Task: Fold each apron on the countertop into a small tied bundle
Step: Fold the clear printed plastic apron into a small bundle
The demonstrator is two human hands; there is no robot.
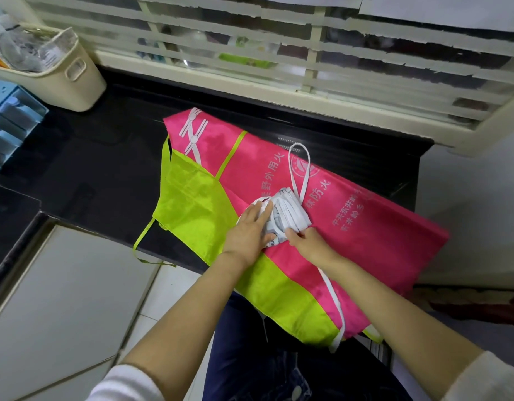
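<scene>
A person with white sleeves (125,383) and dark blue jeans (250,357).
The sleeves are pushed up near the elbows, forearms bare; the jeans show a round metal button (296,390).

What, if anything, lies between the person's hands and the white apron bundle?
Nothing visible does. The left hand rests flat on the white bundle, and the right hand pinches its near corner. The bundle lies on top of the pink and green apron.
</scene>
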